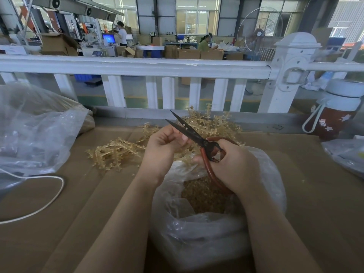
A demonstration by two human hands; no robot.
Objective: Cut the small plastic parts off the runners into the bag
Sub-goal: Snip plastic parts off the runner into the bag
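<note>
My right hand [234, 164] grips the red handles of dark scissors [189, 131], whose blades stand open and point up-left. My left hand [165, 148] has curled fingers and pinches a small amber runner piece against the blades; most of that piece is hidden by the fingers. Both hands hover above a clear plastic bag [197, 231] that holds several small amber cut parts [204, 196]. Amber runners lie in a pile [116, 152] to the left of my hands, and a second heap [214, 123] sits behind them.
Brown cardboard [88, 203] covers the table. A large clear bag [33, 131] lies at the left, with a white cable [49, 196] in front of it. A red bottle with a white lid [338, 113] stands at the right. A white railing [137, 67] borders the far edge.
</note>
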